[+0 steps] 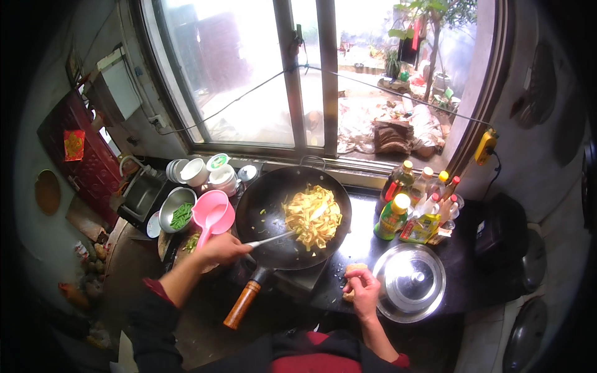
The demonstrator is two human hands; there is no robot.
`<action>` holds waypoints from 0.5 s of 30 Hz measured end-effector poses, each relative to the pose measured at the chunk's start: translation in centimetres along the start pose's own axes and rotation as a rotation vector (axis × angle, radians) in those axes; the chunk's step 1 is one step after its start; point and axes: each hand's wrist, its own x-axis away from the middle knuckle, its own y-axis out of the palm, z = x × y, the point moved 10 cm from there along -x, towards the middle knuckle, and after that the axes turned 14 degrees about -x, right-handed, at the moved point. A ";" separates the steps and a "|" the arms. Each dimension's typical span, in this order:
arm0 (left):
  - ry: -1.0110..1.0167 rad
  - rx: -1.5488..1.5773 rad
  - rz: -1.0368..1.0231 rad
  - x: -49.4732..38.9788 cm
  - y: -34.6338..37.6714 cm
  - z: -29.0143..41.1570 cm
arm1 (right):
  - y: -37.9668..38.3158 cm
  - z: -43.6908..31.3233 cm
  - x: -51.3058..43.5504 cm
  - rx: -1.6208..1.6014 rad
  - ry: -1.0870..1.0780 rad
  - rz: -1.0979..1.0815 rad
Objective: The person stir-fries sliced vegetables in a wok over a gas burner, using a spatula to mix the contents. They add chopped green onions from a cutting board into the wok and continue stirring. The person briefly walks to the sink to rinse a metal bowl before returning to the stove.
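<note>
My left hand (223, 252) grips the pale handle of a metal cooking utensil (273, 239). Its far end goes into a heap of pale yellow, flat food strips (313, 215) in a black wok (263, 233). The wok's wooden handle (242, 305) points toward me. Just behind my left hand is a pink plastic dipper (214, 212), its handle partly covered by the hand. On the dark counter at right, my right hand (365, 289) hovers over or touches a tan, sponge-like piece (355, 267); its curled fingers hide the contact.
A shiny metal lid (410, 284) lies right of my right hand. Sauce bottles (394, 217) and seasoning packets stand behind it. A steel bowl (164, 212) with cut green beans (181, 216), stacked white bowls (193, 171) and a sink (144, 198) are at left. A window spans the back.
</note>
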 end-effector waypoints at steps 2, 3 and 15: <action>0.050 0.256 0.042 -1.5 3.4 -0.8 | 0.7 -0.3 0.1 0.006 -0.051 -0.048; 0.039 0.274 0.077 -1.8 4.1 -1.6 | 0.4 0.1 0.1 0.033 -0.011 -0.016; 0.216 -0.546 0.724 10.2 -2.4 5.9 | 17.5 0.8 3.4 0.008 0.297 -0.586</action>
